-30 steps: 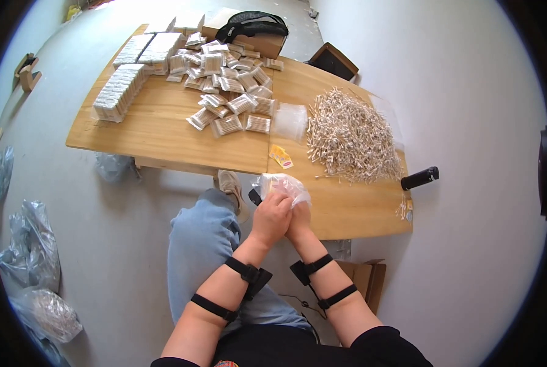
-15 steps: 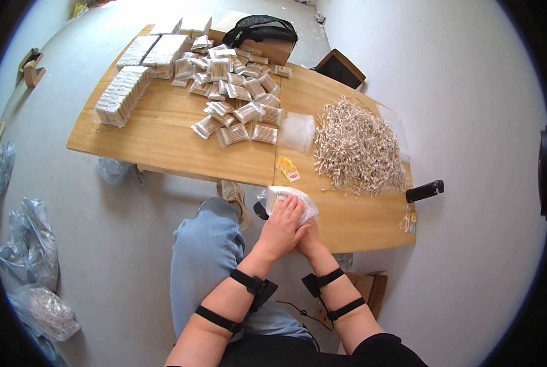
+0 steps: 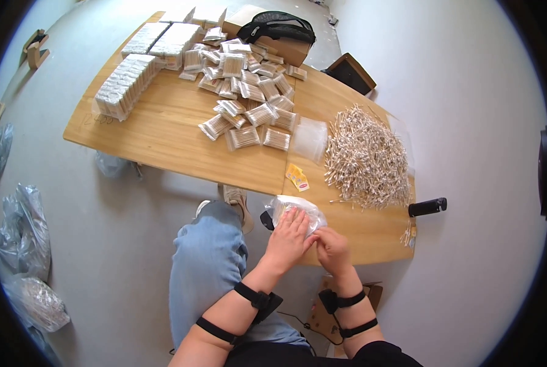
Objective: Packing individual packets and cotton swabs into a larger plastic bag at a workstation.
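Note:
At the near edge of the table, a clear plastic bag (image 3: 314,215) with cotton swabs (image 3: 284,209) showing through it lies under my left hand (image 3: 290,235). The fingers of that hand are stretched out flat over the bag, its thumb toward the right hand. My right hand (image 3: 334,249), slightly blurred, is closed at the bag's lower right edge, fingertips pinched by the left thumb. Just beyond the bag are yellow printed cards (image 3: 297,177). Farther back lies a stack of clear empty bags (image 3: 310,140), beside a big heap of loose cotton swabs (image 3: 368,160).
Filled swab packs (image 3: 244,137) lie piled mid-table, with neat pack stacks (image 3: 125,85) at the far left. A black mesh bag (image 3: 278,27) sits on a carton at the back. A black cylinder (image 3: 427,207) projects past the right edge. Plastic sacks (image 3: 23,235) rest on the floor at left.
My right hand has come out from beneath the left and moved right, to the bag's edge. The left hand stays on the bag. The whole view has shifted and turned slightly.

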A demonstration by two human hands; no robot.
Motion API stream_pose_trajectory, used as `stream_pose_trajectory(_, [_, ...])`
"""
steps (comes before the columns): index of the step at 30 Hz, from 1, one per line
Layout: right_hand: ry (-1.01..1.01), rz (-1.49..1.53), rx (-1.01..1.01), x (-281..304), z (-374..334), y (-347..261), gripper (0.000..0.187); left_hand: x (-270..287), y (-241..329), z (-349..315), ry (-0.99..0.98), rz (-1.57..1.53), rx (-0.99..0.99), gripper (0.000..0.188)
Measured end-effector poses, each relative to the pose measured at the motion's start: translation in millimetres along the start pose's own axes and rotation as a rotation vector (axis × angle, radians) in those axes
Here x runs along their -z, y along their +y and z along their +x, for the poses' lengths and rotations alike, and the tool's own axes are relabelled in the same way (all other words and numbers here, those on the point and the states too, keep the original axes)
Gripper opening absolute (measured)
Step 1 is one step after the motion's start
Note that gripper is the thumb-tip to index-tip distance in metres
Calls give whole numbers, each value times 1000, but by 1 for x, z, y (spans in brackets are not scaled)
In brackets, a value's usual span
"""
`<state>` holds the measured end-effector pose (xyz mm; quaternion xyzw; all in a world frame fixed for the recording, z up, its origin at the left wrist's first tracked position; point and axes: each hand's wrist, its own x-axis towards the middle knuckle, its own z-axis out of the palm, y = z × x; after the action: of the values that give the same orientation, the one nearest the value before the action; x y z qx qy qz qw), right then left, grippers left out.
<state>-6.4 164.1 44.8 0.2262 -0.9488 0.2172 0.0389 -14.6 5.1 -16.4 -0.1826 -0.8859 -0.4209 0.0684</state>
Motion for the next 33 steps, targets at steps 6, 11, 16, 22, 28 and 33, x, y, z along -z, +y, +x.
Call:
stream_pose_trajectory(6, [133, 58, 57, 15, 109, 12, 21, 2, -2, -4, -98, 202, -35, 53])
stream_pose_trajectory(11, [-91, -55, 241, -48, 212, 57, 55, -4, 4, -1, -87, 269, -45, 47])
stream_pose_trajectory(16, [-165, -324, 270, -89, 255, 66, 53, -3, 7, -2, -55, 251, -44, 45])
stream_pose_trajectory(22, [-91, -93, 55, -60, 246, 54, 28, -6, 0, 2, 16, 148, -49, 39])
stream_pose_trajectory(28, [204, 859, -313, 14, 117, 31, 34, -5, -5, 4, 79, 102, -47, 42])
stream_pose_trajectory(33, [201, 1352, -718, 34, -20, 4, 35, -8, -2, 6, 89, 45, -62, 41])
